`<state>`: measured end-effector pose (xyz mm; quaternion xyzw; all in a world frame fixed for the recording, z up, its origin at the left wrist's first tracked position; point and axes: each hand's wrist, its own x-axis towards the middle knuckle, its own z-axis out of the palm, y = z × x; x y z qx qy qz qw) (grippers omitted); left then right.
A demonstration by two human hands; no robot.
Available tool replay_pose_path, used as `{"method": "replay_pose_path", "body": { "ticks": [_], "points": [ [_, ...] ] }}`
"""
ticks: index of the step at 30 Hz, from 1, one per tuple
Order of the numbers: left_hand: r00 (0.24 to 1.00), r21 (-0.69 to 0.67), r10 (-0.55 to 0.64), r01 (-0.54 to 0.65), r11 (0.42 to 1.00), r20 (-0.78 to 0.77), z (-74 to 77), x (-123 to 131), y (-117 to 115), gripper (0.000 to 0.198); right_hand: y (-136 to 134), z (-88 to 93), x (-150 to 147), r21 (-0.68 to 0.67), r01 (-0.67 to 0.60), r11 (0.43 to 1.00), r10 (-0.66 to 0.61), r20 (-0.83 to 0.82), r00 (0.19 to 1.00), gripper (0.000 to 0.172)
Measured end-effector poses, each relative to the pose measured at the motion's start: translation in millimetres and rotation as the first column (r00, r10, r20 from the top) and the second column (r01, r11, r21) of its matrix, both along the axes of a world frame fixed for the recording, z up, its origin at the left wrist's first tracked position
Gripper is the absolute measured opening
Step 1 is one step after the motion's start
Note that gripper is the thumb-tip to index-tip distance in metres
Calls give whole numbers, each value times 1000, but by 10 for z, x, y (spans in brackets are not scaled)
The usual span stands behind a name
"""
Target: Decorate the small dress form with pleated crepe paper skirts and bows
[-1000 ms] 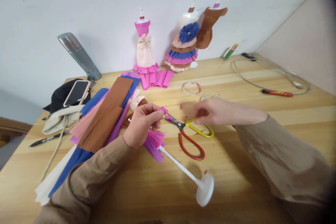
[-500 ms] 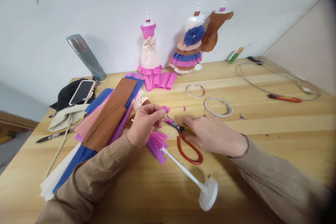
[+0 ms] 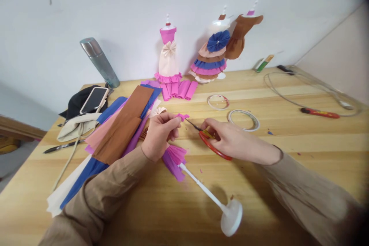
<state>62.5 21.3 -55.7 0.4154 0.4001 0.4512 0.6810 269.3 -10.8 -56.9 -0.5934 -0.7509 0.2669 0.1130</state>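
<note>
My left hand (image 3: 158, 134) is closed round a small mannequin dressed in pink and purple crepe paper (image 3: 173, 157), pinching a pink paper tip (image 3: 182, 116) at its top. The mannequin's white stand and round base (image 3: 230, 217) stick out toward me. My right hand (image 3: 230, 140) grips the red and yellow handles of the scissors (image 3: 211, 144), whose blades point at the pink tip.
Brown, blue, pink and purple crepe strips (image 3: 121, 127) lie left. Three dressed mannequins (image 3: 168, 55) stand by the wall. Tape rolls (image 3: 244, 119), a phone (image 3: 94, 99) on a black bag, a steel flask (image 3: 99, 61), a cable (image 3: 302, 88) and a red tool (image 3: 318, 113) lie around.
My right hand came back from near the tape roll, took hold of the scissors lying on the table and lifted them toward the pink tip. My left hand stayed on the mannequin.
</note>
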Motion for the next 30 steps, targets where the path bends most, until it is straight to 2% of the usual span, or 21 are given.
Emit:
{"method": "replay_pose_path", "body": {
  "ticks": [2,5,7,9,12,16,22,30],
  "points": [
    [1000,-12,14,-14,1000,-13,4,-1,5,22,35,12,46,-65,7,998,-22,-242,970,27],
    [1000,-26,-5,5,1000,-9,-1,-5,3,21,45,35,72,-181,-77,980,-35,-546,837,51],
    [1000,-19,-29,30,999,4,-10,-9,-6,21,34,52,76,-209,-144,967,-32,-662,749,63],
    [999,5,-45,45,999,9,-15,-14,-18,22,21,59,79,-193,-209,959,-3,-741,672,67],
    [999,49,-54,54,997,2,-14,-21,-31,23,10,50,79,-146,-298,943,72,-786,613,69],
    [999,56,-50,51,997,-12,-6,-26,-28,21,-24,65,21,-72,-302,951,160,-721,674,63],
    [995,82,-80,85,993,-53,-16,-10,-39,21,-88,54,-107,-28,-207,978,143,-631,763,56],
    [992,73,-91,97,993,-82,-18,-6,-50,15,-97,9,-151,5,-147,989,129,-505,853,61]
  ]
}}
